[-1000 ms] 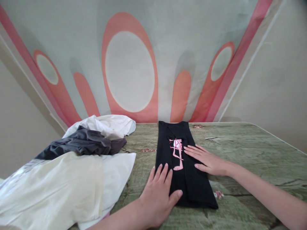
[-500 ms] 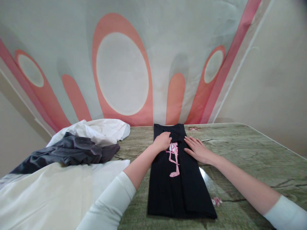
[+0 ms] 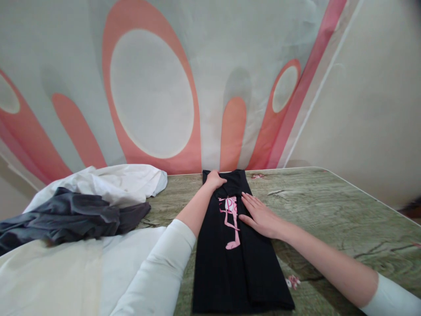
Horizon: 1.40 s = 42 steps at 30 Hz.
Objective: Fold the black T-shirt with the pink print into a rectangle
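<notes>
A black shirt [image 3: 222, 272] lies lengthwise on the table, its long sides folded inward, with a pink printed figure and letters [image 3: 231, 224] showing down the middle. My left hand [image 3: 215, 180] is at the far left part of the shirt. Its thumb points right across the cloth, while the fingers are curled and mostly hidden, closed on the fabric. My right hand [image 3: 261, 215] rests flat on the right folded side, fingers stretched out and the thumb spread toward the print. Nothing is held in it.
On the left lie a white cloth [image 3: 108, 182], a crumpled dark grey garment [image 3: 75, 217] and a cream and white cloth [image 3: 66, 274]. The wood-patterned table [image 3: 332, 219] reaches a wall with a pink and white printed backdrop [image 3: 151, 92].
My left hand has shifted from the middle of the shirt's far part to its far left edge. My right hand stays flat on the right side. The view has turned slightly to the right.
</notes>
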Motion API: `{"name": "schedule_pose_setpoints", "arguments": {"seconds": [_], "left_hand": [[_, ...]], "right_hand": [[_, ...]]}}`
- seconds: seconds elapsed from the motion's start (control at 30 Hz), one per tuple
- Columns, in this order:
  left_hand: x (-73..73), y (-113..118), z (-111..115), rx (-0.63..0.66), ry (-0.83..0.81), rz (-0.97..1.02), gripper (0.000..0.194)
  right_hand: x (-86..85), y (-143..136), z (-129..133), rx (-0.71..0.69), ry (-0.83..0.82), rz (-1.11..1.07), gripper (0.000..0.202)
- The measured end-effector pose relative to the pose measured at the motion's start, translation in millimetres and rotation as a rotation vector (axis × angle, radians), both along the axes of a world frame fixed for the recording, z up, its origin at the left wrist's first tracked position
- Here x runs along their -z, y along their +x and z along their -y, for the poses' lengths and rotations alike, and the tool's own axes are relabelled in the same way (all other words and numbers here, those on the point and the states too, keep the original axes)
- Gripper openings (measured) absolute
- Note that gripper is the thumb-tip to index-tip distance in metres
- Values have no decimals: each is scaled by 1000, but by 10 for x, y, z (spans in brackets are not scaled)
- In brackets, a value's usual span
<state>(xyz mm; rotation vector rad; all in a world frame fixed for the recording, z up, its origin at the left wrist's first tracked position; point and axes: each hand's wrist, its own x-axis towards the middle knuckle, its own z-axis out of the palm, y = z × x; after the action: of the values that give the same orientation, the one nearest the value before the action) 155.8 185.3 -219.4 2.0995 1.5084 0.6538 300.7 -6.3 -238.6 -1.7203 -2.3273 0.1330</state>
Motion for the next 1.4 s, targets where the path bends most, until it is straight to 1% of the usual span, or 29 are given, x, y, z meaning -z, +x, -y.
{"name": "schedule_pose_setpoints", "arguments": {"seconds": [0.07,0.2,0.37,0.53,0.63,0.73,0.8,0.83,0.97,1.0,1.03,1.1,1.2,1.3,1.4], "left_hand": [[11,33,-19,-4,-8,17,47],[-7,80,-9,-9,22,32,39],[-8,130,105,-11,103,4,33],[13,124,188,27,172,-33,27],[-37,84,220,40,199,-46,28],[-118,29,322,47,293,-98,29],[-175,-12,435,114,380,-154,26],[-204,-33,499,190,409,-181,23],[-304,-115,720,661,428,-262,22],[-317,-132,757,746,442,-280,22],[-324,-147,785,798,465,-296,23],[-314,-166,816,828,519,-319,24],[-266,-172,824,812,602,-355,23],[-228,-173,816,790,685,-414,20],[-216,-186,808,791,734,-466,19]], "right_hand": [[-10,7,1,5,-5,9,75],[-51,5,9,3,-28,32,75],[-82,-7,27,1,-27,48,74],[-97,-11,38,-11,-13,55,71],[-111,-14,43,-11,-18,60,71],[-124,-15,45,-11,-26,66,70],[-126,-15,44,-14,-26,66,70],[-125,-14,43,-14,-24,64,70],[-105,-8,43,-13,-13,60,69],[-100,-6,44,-11,-10,62,69],[-98,-6,46,-10,-7,65,69],[-110,-14,53,-6,17,73,70],[-175,-57,80,15,146,87,72],[-248,-144,132,6,262,92,65],[-251,-239,197,-66,233,69,56]]}}
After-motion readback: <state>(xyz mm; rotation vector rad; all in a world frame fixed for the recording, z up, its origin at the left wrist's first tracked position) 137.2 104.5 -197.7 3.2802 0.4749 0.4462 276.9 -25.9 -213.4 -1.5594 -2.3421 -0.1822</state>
